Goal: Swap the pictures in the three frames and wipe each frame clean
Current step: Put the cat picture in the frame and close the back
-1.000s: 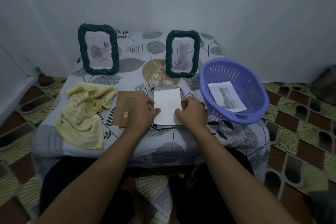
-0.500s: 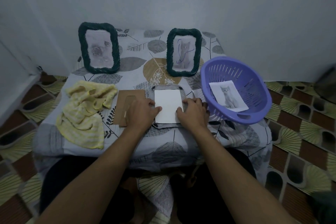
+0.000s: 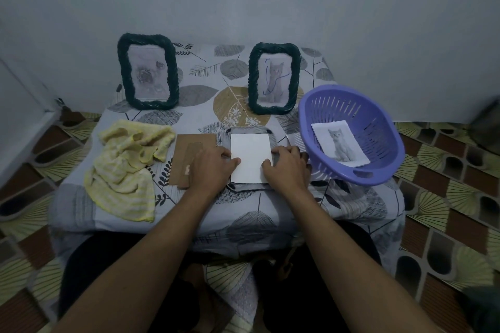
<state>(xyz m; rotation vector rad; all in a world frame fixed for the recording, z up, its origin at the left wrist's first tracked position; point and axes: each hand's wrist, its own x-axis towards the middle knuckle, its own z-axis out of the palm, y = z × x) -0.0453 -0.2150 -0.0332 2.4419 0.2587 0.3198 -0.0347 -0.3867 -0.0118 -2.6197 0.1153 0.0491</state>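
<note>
Little has moved since a second ago: both hands stay pressed on a white sheet lying face down on the opened third frame (image 3: 250, 189), with the view a touch lower. The left hand (image 3: 209, 167) and right hand (image 3: 286, 167) rest flat on the paper (image 3: 250, 157), fingers spread, gripping nothing. The cardboard backing (image 3: 189, 159) lies beside it, so this swap seems half done. Two frames, left (image 3: 147, 71) and right (image 3: 274, 77), stand untouched; the yellow cloth (image 3: 127, 167) lies unused. A cat picture (image 3: 339, 143) waits in the purple basket (image 3: 351, 105). The low desk (image 3: 205, 84) wears a leaf-print cover, against a plain wall, over a patterned tile floor (image 3: 446, 184).
</note>
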